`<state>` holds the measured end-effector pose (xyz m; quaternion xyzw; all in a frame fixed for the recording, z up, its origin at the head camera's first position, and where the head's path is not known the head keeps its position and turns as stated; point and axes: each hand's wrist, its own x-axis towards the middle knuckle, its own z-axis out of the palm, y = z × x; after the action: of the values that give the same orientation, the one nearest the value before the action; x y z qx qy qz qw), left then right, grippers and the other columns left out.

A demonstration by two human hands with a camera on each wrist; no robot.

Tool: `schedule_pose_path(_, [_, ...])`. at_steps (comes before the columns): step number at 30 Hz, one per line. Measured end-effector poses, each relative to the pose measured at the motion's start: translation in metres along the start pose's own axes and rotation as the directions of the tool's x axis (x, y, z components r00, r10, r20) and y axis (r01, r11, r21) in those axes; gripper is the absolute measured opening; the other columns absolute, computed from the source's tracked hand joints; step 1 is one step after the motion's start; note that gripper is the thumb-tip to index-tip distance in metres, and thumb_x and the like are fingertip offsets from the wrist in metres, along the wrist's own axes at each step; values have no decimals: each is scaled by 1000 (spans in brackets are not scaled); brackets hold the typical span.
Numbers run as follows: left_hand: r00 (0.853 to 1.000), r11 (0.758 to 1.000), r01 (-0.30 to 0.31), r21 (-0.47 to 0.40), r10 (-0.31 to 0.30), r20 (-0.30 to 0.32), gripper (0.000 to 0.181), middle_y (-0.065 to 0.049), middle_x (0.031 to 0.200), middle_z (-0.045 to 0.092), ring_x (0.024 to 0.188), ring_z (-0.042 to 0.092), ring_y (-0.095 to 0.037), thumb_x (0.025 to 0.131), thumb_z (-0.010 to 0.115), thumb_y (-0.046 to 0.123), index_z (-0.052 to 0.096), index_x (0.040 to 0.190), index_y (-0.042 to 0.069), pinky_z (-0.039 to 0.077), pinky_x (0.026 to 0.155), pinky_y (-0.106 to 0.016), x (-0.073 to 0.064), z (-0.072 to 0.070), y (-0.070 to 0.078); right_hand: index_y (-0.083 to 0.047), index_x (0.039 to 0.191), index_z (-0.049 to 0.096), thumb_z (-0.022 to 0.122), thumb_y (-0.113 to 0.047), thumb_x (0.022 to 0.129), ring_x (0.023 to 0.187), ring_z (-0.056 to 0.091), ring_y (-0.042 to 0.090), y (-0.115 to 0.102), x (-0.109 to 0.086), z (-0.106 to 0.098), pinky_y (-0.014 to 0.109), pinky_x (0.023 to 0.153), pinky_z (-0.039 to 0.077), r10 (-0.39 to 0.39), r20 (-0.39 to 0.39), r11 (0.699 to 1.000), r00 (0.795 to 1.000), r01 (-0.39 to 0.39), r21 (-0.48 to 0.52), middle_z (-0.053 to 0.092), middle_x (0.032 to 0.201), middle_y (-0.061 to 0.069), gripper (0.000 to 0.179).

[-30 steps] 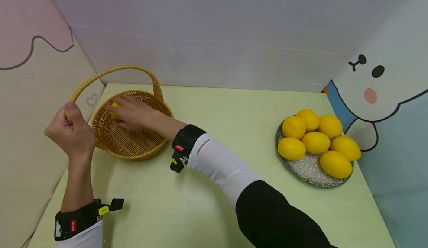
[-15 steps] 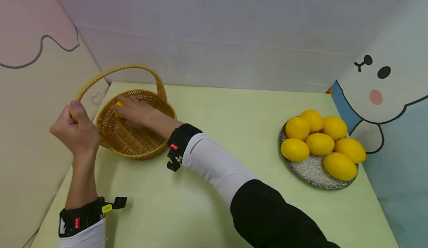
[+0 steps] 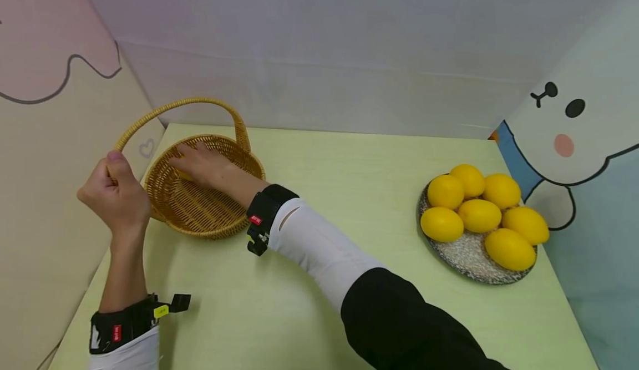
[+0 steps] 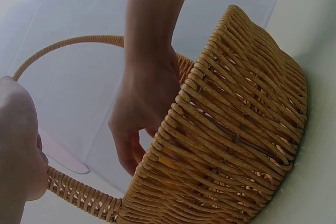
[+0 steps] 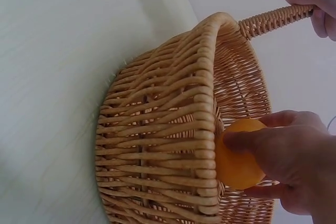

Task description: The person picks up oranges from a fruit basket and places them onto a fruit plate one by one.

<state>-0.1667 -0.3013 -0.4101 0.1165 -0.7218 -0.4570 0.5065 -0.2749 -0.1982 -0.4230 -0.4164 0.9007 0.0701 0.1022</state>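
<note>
A round wicker basket with a tall arched handle stands at the table's left. My left hand grips the left side of that handle, fingers curled round it. Inside the basket, my right hand holds a yellow lemon between thumb and fingers, as the right wrist view shows. From the head view the hand covers most of this lemon. In the left wrist view the basket wall hides the right fingertips, and the lemon is only glimpsed through the weave.
Several lemons lie on a speckled grey plate at the table's right. The pale table stretches between basket and plate. A plain wall closes off the back, and printed panels flank both sides.
My right hand has sunk slightly within the basket, and less of the lemon shows beneath it. The left hand keeps its grip on the handle. The head view has shifted a little.
</note>
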Motion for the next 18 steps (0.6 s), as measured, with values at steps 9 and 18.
schedule_pose_path(9, [1000,1000,-3,1,3,-3,58,21,54,26,52,15,5,106,56,29,30,56,13,8,55,-19,0,-1,-2,-42,175,33,50,-14,118,162,46,27,3,-6,-3,33,112,58,-23,14,1000,1000,23,3,29,183,-3,65])
schedule_pose_path(18, [1000,1000,19,4,-19,-6,58,20,54,25,52,13,4,105,56,32,31,55,19,7,55,-20,-1,-2,-6,-34,177,33,68,-32,112,158,47,25,12,-22,-8,29,121,49,-132,-7,989,991,132,71,29,183,0,73])
